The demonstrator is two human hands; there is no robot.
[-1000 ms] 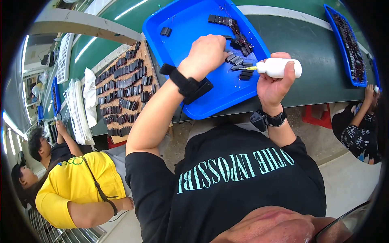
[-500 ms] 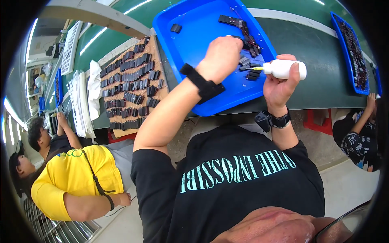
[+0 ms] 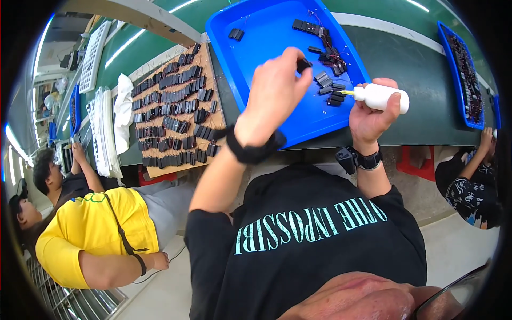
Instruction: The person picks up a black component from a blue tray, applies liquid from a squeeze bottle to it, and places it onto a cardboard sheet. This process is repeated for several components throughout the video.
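Observation:
My left hand (image 3: 277, 88) is over the blue tray (image 3: 250, 64), thumb and forefinger pinching a small black block (image 3: 303, 65). Wrapped in my right hand (image 3: 372, 118) at the tray's right rim is a white squeeze bottle (image 3: 385, 98), tipped sideways. Its thin yellowish nozzle (image 3: 348, 92) points left over the tray. Close to that tip lie several small black blocks (image 3: 335, 96) on the tray floor. Farther back in the tray, more black blocks with thin dark red wires (image 3: 333, 58) are bunched together. Two blocks (image 3: 236, 34) sit apart at the far left.
Left of the tray, a brown board (image 3: 216, 120) carries rows of black wired blocks. White sheets (image 3: 109, 133) lie beyond it. Another blue tray (image 3: 460, 69) of wired parts stands far right. A person in yellow (image 3: 101, 234) is at my left; another person (image 3: 469, 186) works at right.
My left hand has drawn back toward me and left from the bunched blocks, and a black block now shows in its pinch. My right hand with the bottle has barely moved.

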